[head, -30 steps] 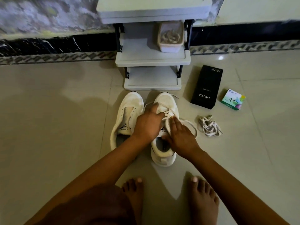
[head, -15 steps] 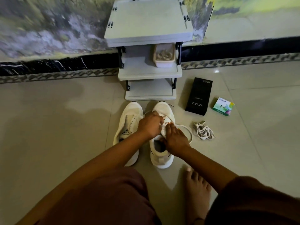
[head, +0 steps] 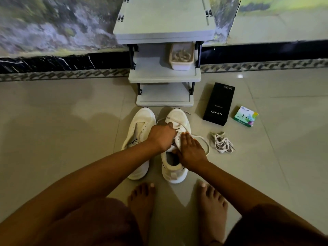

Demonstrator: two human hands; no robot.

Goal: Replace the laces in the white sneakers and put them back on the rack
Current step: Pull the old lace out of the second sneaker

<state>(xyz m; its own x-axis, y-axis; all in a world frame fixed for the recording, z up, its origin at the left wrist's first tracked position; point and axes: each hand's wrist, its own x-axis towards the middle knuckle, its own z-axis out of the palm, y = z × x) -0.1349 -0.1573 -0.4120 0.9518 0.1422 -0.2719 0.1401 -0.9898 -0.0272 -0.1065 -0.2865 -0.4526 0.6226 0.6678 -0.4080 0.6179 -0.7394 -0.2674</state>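
Right hand (head: 190,151) presses flat to steady the sneaker (head: 177,116) while left hand (head: 162,137) pinches the lace (head: 200,137), seemingly to thread it.

Both arms reach forward; left hand (head: 162,137) fingers curl tight, right hand (head: 190,151) lies flat, fingers straight.

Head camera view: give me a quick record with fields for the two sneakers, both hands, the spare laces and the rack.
unlaced sneaker: on floor before the rack
second sneaker: beside it, lace partly threaded
left hand: pinches the lace
right hand: fingers straight, rests on second sneaker
lace bundle: on floor, apart from both sneakers
rack: tub on middle shelf
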